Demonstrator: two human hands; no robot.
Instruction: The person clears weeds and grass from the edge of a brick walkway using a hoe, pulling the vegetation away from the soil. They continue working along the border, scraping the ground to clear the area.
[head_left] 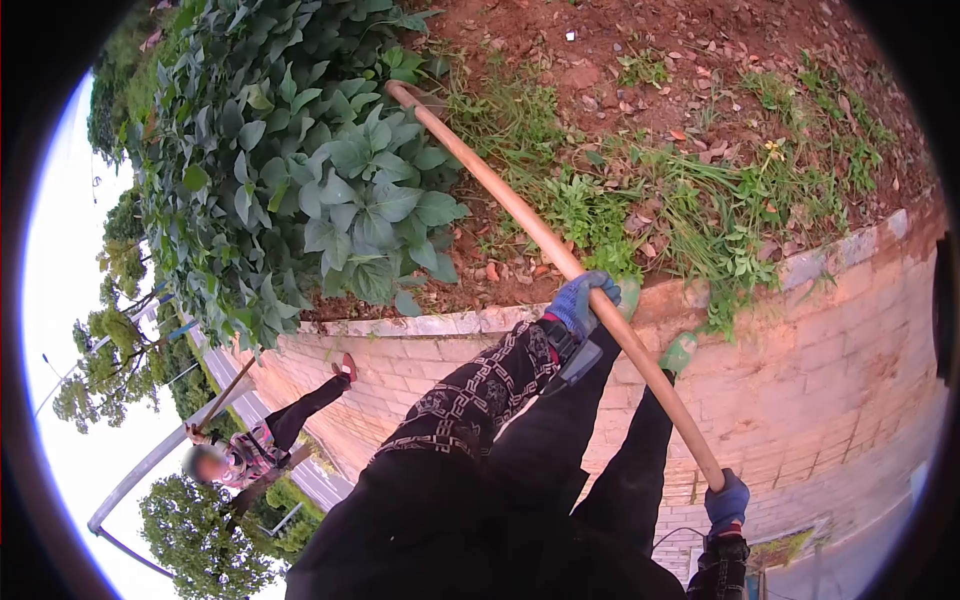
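Note:
A long wooden-handled hoe (510, 200) slants across the view from the leafy plants down to my right side. My left hand (587, 303), in a blue-grey glove, is closed round the middle of its handle. Near the handle's lower end my right hand (727, 502), also gloved, grips it. Part of a dull blade (430, 102) shows at the far end, beside the leaves and soil; the rest is hidden. A dark device (578, 362) is strapped to my left wrist. My green shoes (679, 352) are at the bed's edge.
Dense broad-leaved plants (350, 200) fill the upper left. Weeds (740, 200) and dry leaves cover the red soil (600, 50). A low kerb (470, 323) borders the brick paving (800, 370). Another person (255, 455) stands at the left with a long pole (228, 392).

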